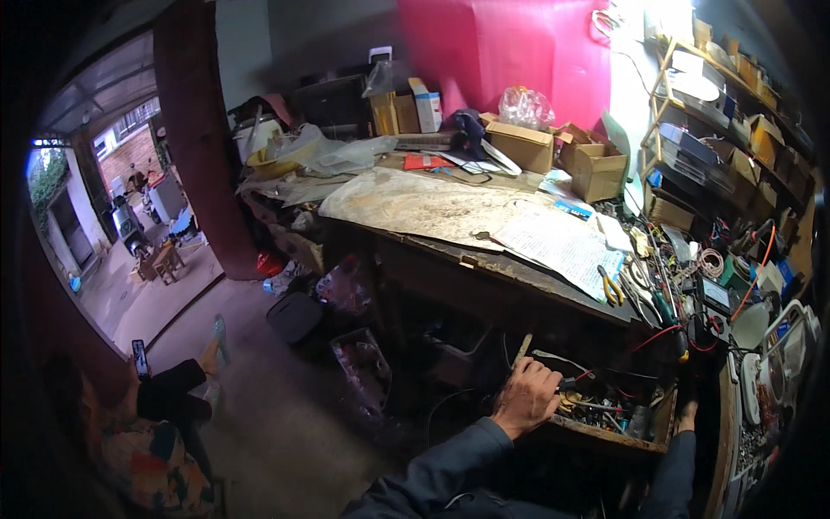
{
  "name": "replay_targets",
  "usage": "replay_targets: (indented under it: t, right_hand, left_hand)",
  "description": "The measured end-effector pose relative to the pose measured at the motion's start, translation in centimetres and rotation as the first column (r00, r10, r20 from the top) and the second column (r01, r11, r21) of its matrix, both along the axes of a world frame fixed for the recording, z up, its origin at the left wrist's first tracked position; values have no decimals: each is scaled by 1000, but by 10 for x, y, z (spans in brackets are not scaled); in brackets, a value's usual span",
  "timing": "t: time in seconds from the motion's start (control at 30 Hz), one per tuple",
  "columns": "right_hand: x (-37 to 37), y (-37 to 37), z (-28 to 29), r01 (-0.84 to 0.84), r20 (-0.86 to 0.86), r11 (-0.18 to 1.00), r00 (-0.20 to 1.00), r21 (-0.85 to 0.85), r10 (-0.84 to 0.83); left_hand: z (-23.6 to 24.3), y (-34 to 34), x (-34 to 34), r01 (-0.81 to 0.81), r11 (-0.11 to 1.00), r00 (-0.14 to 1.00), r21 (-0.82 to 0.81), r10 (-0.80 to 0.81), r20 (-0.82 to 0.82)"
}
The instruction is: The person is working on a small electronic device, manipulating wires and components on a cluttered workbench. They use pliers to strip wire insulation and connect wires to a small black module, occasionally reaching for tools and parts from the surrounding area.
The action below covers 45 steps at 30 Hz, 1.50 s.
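At left edge of drawer [609, 437]: left hand [529, 398] curled, grip unclear | right edge: right hand [687, 417], grip hidden | best kept level

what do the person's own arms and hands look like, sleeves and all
Both arms wear long, plain dark sleeves, greyish blue where light catches them: the left sleeve ends near the wrist, as does the right sleeve. The left hand is ungloved, with no watch showing. The right hand is mostly hidden; its visible part is bare.
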State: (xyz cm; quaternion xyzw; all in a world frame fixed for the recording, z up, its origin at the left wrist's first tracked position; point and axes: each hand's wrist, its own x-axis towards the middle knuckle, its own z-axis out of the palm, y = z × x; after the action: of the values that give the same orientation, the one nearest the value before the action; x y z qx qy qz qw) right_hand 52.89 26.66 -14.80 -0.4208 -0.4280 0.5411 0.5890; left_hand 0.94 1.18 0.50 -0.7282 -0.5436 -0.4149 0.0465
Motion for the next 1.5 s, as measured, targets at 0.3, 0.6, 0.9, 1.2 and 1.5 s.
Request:
replay_targets:
  t: [0.3, 0.6, 0.9, 1.2, 1.5]
  right_hand:
    - [38, 10, -28, 180, 90, 969, 982, -171, -167]
    - [39, 12, -28, 15, -39, 994, 999, -107, -19]
    - [9, 1, -11, 71, -25, 994, 997, -78, -73]
    - [-38, -31, 29, 117, -63, 983, 990, -142, -127]
    - [-63, -76, 71, 384, 109, 888, 923, -254, -368]
  left_hand:
    - [1, 1, 2, 29, 999, 1000, -37, -29, 11]
    - [-2, 2, 2, 4, 1000, 1000, 22, -5, 19]
    - [-4, 5, 0, 3, 1000, 1000, 23, -3, 15]
    - [1, 5, 2, -9, 1000, 1000, -9, 9, 25]
    - [1, 5, 3, -28, 998, 1000, 48, 29, -10]
